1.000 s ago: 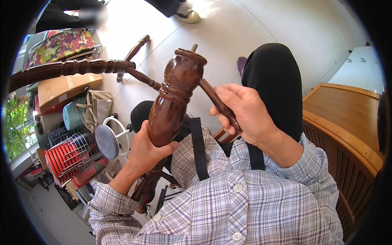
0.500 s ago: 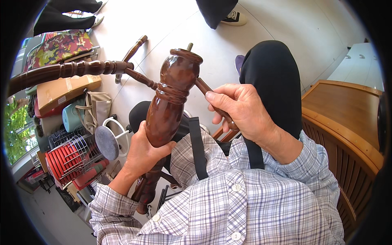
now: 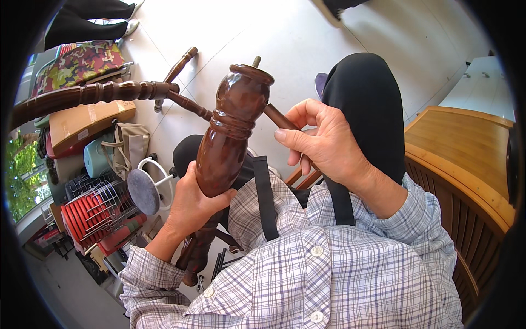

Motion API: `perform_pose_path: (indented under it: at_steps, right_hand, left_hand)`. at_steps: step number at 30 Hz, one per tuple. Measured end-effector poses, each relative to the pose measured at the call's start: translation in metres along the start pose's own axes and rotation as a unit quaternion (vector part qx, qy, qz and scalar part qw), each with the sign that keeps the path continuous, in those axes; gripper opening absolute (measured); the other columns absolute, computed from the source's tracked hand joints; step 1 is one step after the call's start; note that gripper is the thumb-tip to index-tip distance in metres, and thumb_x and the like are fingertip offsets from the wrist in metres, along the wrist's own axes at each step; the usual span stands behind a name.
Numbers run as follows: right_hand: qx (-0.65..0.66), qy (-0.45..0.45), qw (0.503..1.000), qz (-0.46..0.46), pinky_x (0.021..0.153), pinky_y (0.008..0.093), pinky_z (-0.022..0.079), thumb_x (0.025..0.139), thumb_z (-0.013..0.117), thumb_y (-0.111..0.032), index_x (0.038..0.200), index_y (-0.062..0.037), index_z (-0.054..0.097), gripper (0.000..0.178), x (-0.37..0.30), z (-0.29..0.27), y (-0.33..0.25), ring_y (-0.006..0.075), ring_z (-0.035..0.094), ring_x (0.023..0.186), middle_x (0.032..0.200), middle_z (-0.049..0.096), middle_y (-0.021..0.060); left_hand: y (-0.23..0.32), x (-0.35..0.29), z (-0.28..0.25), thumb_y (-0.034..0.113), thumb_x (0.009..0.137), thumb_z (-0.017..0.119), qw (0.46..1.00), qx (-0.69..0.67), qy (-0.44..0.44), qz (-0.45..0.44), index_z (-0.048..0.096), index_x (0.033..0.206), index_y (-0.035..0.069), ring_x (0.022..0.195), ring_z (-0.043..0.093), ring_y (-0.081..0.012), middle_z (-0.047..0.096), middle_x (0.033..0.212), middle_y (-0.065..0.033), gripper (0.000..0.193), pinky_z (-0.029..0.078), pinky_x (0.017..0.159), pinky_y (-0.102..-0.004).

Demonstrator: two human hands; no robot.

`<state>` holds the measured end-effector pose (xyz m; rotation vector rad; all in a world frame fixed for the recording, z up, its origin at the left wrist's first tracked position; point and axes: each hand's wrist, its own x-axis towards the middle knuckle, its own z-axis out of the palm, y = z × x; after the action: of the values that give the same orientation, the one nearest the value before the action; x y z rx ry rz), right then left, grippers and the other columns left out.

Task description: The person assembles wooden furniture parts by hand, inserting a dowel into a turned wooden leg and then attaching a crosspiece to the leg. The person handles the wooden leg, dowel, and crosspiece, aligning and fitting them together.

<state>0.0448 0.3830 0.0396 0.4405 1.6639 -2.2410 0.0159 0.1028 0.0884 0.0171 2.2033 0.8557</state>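
Over the lap | left hand (image 3: 192,205) clenches dark brown turned wooden furniture leg (image 3: 227,131) upright | right hand (image 3: 329,145) fingers pinch slim brown wooden rung (image 3: 276,116) at its side | joint seemingly unfinished

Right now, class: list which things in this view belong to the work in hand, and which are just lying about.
In hand:
- turned wooden leg, gripped by the left hand
- thin wooden rail, held in the right hand
- spindled wooden frame joined to the leg

Lying about:
- cardboard box
- red wire basket
- tan bag
- wooden cabinet
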Motion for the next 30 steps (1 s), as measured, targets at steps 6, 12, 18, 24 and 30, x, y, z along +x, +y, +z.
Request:
perform_pose_path:
  at_steps: [6, 12, 18, 24, 30]
  right_hand:
    - [-0.028, -0.005, 1.000, -0.004, 0.044, 0.0208, 0.053, 0.100, 0.067, -0.014, 0.109, 0.0106, 0.063, 0.026, 0.001, 0.001, 0.001, 0.0129, 0.072, 0.062, 0.082, 0.069, 0.0121]
    - [-0.020, -0.007, 1.000, 0.008, 0.046, 0.0221, 0.055, 0.099, 0.068, -0.012, 0.109, 0.0101, 0.063, 0.025, 0.001, 0.003, -0.001, 0.0137, 0.072, 0.061, 0.081, 0.069, 0.0126]
    - [-0.109, 0.043, 0.991, -0.059, 0.052, 0.0243, 0.058, 0.094, 0.074, -0.010, 0.106, 0.0068, 0.060, 0.025, -0.001, 0.006, 0.004, 0.0147, 0.072, 0.061, 0.078, 0.070, 0.0130]
    - [-0.049, 0.022, 0.998, -0.036, 0.049, 0.0239, 0.058, 0.100, 0.068, -0.014, 0.106, 0.0089, 0.063, 0.024, -0.001, 0.005, 0.003, 0.0151, 0.073, 0.062, 0.081, 0.071, 0.0137]
    - [0.099, -0.047, 0.992, 0.063, 0.044, 0.0210, 0.055, 0.108, 0.058, -0.025, 0.108, 0.0077, 0.066, 0.033, 0.004, -0.002, 0.003, 0.0136, 0.073, 0.063, 0.086, 0.072, 0.0126]
  left_hand:
    - [-0.005, 0.000, 0.002, 0.016, 0.077, 0.087, 1.000, -0.006, 0.014, 0.019, 0.050, 0.133, -0.004, 0.109, 0.066, -0.0196, 0.068, 0.121, -0.0129, 0.070, 0.051, 0.100, -0.0339]
    - [-0.011, 0.002, 0.003, 0.023, 0.076, 0.089, 0.998, 0.002, 0.031, 0.045, 0.051, 0.123, -0.004, 0.101, 0.071, -0.0227, 0.072, 0.112, -0.0164, 0.066, 0.056, 0.093, -0.0351]
    - [-0.010, 0.001, 0.003, 0.023, 0.076, 0.089, 0.998, 0.007, 0.034, 0.050, 0.052, 0.123, -0.004, 0.100, 0.071, -0.0230, 0.072, 0.111, -0.0165, 0.066, 0.056, 0.093, -0.0355]
    - [-0.008, 0.001, 0.004, 0.023, 0.076, 0.089, 0.998, 0.013, 0.034, 0.042, 0.051, 0.125, -0.004, 0.102, 0.071, -0.0238, 0.072, 0.112, -0.0172, 0.067, 0.055, 0.094, -0.0356]
    - [-0.003, 0.000, 0.004, 0.023, 0.076, 0.089, 0.998, 0.024, 0.037, 0.036, 0.051, 0.127, -0.005, 0.103, 0.071, -0.0235, 0.072, 0.113, -0.0171, 0.069, 0.055, 0.096, -0.0356]
